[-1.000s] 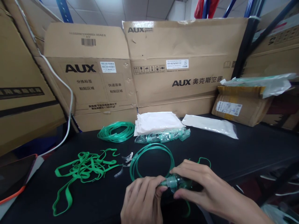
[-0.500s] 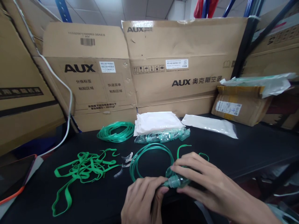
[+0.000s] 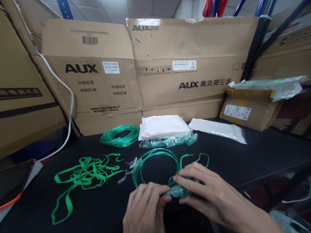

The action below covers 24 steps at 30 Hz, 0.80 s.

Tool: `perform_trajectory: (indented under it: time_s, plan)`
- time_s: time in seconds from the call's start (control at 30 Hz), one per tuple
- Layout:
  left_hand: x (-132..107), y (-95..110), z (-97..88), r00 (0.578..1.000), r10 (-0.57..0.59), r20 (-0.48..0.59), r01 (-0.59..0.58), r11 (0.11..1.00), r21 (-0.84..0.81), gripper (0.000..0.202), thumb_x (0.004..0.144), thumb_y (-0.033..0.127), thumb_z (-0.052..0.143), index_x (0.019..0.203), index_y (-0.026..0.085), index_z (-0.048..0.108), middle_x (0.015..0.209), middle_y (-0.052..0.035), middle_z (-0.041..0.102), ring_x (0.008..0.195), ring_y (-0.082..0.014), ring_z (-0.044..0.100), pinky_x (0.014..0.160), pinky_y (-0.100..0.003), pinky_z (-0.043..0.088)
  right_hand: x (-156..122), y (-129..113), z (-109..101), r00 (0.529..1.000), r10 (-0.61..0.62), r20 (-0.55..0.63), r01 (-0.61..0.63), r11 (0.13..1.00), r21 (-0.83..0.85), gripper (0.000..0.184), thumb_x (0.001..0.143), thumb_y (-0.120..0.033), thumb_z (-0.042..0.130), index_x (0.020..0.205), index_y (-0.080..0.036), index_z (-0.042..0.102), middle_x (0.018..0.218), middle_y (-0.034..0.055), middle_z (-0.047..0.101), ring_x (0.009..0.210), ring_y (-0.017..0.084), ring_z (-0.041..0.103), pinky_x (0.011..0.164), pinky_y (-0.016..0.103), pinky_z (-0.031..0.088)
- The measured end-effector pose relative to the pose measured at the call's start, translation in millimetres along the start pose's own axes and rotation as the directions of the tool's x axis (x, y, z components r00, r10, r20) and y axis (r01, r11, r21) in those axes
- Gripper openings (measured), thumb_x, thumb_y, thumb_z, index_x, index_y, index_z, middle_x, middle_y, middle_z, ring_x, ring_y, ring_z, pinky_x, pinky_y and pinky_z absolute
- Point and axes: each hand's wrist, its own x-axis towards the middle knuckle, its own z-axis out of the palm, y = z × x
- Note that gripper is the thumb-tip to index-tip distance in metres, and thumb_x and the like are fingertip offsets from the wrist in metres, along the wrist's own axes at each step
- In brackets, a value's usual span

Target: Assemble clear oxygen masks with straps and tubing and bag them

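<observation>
Near the table's front edge my right hand [image 3: 204, 184] is wrapped round a clear green oxygen mask [image 3: 172, 181], which it mostly covers. A translucent connector [image 3: 177, 191] sticks out of the mask toward the left. Thumb and fingers of my left hand [image 3: 145, 207] pinch the end of the green tubing [image 3: 155, 152] at this connector. Their exact join is partly hidden by the fingers. The tubing lies coiled just behind my hands. Beyond my right hand a green elastic strap [image 3: 203, 156] shows, looped on the table.
Tangled green straps [image 3: 92, 173] and small clear clips [image 3: 131, 162] lie to the left. Behind are another tubing coil [image 3: 120, 136], white packets [image 3: 165, 125], bagged green masks [image 3: 167, 141] and a flat white pouch [image 3: 217, 130]. Cardboard boxes [image 3: 194, 48] wall the back.
Both hands have shifted slightly left together with the mask and connector. The strap beyond my right hand now shows more of its loop. My grips look the same.
</observation>
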Motion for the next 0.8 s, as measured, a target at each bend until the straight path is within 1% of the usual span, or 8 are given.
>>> perform_trajectory:
  time_s: [0.2,0.33,0.5,0.63,0.8]
  plan:
    - [-1.8,0.0,1.6,1.000,-0.004,0.005,0.004,1.000,0.028,0.023,0.112,0.025,0.040,0.101,0.026,0.060,0.085,0.0061,0.072,0.075,-0.0153,0.064,0.076,-0.030,0.040,-1.1,-0.6,5.7,1.000,-0.004,-0.022,0.004,1.000,-0.023,0.033,0.105,-0.028,0.058,0.137,-0.019,0.057,0.120,0.0099,0.069,0.104,0.024,0.064,0.093,0.039,0.059]
    - [-3.0,-0.8,1.8,1.000,-0.005,0.005,0.004,0.999,0.035,0.023,0.111,0.022,0.041,0.100,0.026,0.060,0.085,0.0059,0.072,0.075,-0.0157,0.064,0.076,-0.030,0.040,-4.7,0.6,12.9,0.999,-0.021,-0.042,0.018,0.998,-0.067,0.036,0.107,-0.028,0.054,0.141,-0.018,0.054,0.123,0.0114,0.068,0.107,0.026,0.065,0.095,0.040,0.059]
    - [-2.5,-1.6,1.4,1.000,0.008,0.008,-0.008,1.000,0.023,0.021,0.109,0.016,0.044,0.101,0.026,0.060,0.086,0.0056,0.072,0.075,-0.0161,0.063,0.074,-0.030,0.040,-5.4,-1.5,14.3,0.999,0.015,-0.032,-0.017,0.999,-0.037,0.035,0.106,-0.025,0.053,0.140,-0.018,0.055,0.120,0.0116,0.067,0.107,0.026,0.065,0.096,0.041,0.060]
    - [-2.6,-1.2,1.3,1.000,-0.001,0.010,0.001,1.000,0.021,0.020,0.108,0.015,0.044,0.102,0.026,0.060,0.087,0.0042,0.072,0.076,-0.0175,0.063,0.073,-0.031,0.042,-4.7,-3.6,14.0,0.999,0.034,-0.029,-0.034,0.999,-0.014,0.035,0.106,-0.022,0.053,0.141,-0.018,0.055,0.119,0.0115,0.066,0.106,0.025,0.066,0.098,0.041,0.059]
    - [-3.0,-1.4,1.5,1.000,0.004,0.007,-0.004,1.000,0.021,0.019,0.108,0.016,0.045,0.101,0.025,0.060,0.086,0.0029,0.071,0.077,-0.0189,0.062,0.071,-0.032,0.044,-5.3,-4.6,16.2,0.998,0.045,-0.047,-0.046,0.998,-0.036,0.034,0.106,-0.023,0.052,0.140,-0.019,0.055,0.122,0.0121,0.067,0.114,0.027,0.066,0.102,0.041,0.058]
